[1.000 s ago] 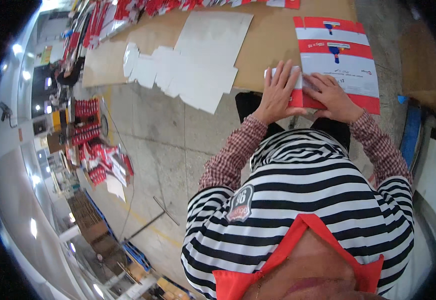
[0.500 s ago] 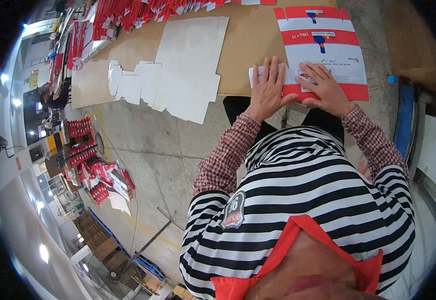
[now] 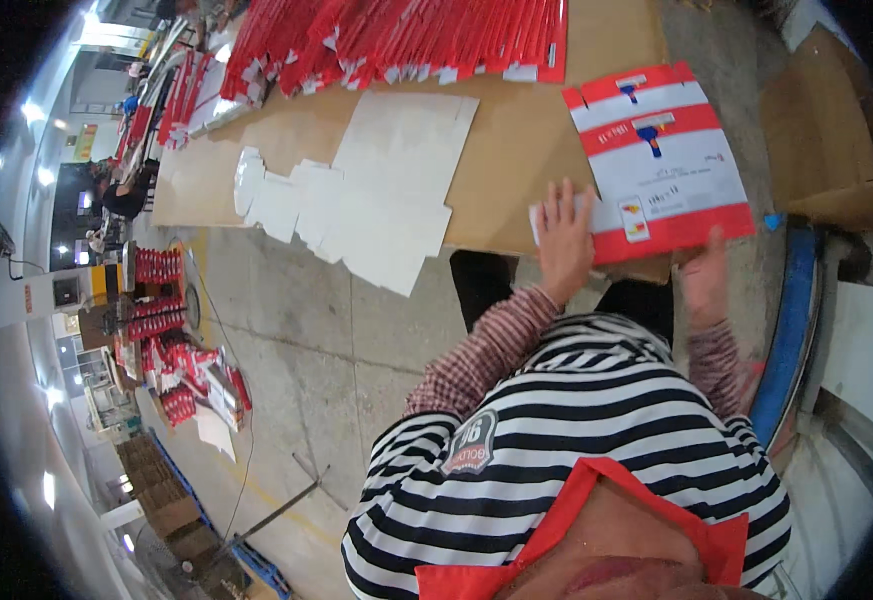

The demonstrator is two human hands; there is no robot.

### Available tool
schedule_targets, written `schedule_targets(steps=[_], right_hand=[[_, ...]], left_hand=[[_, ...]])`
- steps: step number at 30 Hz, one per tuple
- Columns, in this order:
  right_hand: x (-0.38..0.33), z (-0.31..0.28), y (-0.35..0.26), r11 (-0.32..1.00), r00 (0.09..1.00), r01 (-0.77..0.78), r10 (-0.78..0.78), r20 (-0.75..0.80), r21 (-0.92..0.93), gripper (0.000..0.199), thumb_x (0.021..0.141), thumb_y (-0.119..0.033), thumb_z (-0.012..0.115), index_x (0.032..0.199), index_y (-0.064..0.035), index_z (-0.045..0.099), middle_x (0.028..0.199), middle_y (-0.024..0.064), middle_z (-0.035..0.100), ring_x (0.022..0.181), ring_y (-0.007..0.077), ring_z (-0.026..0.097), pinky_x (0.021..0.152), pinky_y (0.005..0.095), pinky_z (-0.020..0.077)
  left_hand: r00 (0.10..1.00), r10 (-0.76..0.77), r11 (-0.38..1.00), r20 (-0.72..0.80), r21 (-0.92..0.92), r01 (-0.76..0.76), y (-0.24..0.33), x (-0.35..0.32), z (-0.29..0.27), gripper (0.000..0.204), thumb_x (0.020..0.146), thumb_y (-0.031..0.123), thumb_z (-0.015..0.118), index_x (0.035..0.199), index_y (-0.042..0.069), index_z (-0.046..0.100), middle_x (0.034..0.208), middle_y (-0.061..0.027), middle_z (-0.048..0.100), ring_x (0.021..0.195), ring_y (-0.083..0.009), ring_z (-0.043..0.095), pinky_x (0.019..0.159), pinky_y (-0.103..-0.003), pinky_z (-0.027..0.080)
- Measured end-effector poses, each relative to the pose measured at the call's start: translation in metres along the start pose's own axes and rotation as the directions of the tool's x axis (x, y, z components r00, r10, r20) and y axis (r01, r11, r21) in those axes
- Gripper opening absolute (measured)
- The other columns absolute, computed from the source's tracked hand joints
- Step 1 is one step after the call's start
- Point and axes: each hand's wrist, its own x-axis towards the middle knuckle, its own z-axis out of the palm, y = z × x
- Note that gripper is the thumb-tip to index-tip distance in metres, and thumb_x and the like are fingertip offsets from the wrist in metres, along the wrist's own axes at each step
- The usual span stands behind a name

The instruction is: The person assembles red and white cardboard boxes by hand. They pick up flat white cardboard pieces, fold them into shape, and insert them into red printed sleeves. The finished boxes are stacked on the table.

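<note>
A flat red-and-white printed carton [image 3: 678, 172] lies at the right end of the cardboard-topped table. My left hand [image 3: 565, 243] is open, its fingers stretched over the white flap and left near corner of the carton. At the near right edge of the carton is my right hand [image 3: 704, 286], somewhat smeared by motion. One fingertip of it shows against the red border; its other fingers are too unclear to tell whether they grip the edge. To the left, plain white unfolded carton blanks [image 3: 396, 170] overhang the table's near edge.
A dense row of red folded cartons [image 3: 406, 40] lines the table's far side. An open brown cardboard box [image 3: 824, 130] stands at the right, beyond a blue rail [image 3: 794, 310]. Red stacks [image 3: 156, 300] and a person in dark clothes [image 3: 128, 195] are at the left.
My right hand has drawn back from the carton's printed face to its near right edge. My left hand stays on the left corner. The whole view has shifted, bringing more of the red row into sight.
</note>
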Motion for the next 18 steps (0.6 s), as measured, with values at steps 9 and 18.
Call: schedule_targets(steps=[9, 18], right_hand=[[0.009, -0.016, -0.010, 0.884, 0.962, 0.053, 0.080, 0.262, -0.464, 0.052, 0.092, -0.011, 0.060, 0.139, -0.0012, 0.039, 0.132, 0.0081, 0.052, 0.124, 0.0196, 0.047, 0.107, 0.0356, 0.0351], [0.175, -0.019, -0.110, 0.601, 0.898, 0.146, 0.253, 0.360, -0.786, 0.057, 0.084, -0.001, 0.061, 0.138, -0.0043, 0.043, 0.129, 0.0119, 0.056, 0.109, 0.0185, 0.061, 0.090, 0.0329, 0.0516]], left_hand=[[0.972, 0.235, 0.957, -0.007, -0.173, -0.233, 0.033, -0.015, -0.002, 0.063, 0.083, 0.013, 0.059, 0.144, 0.015, 0.042, 0.158, -0.0155, 0.020, 0.145, -0.0442, 0.013, 0.114, -0.060, 0.012], [0.917, -0.200, 0.976, -0.345, -0.155, 0.154, -0.103, -0.074, -0.091, 0.054, 0.084, 0.018, 0.069, 0.133, 0.007, 0.051, 0.144, -0.0193, 0.040, 0.137, -0.0414, 0.030, 0.112, -0.052, 0.023]])
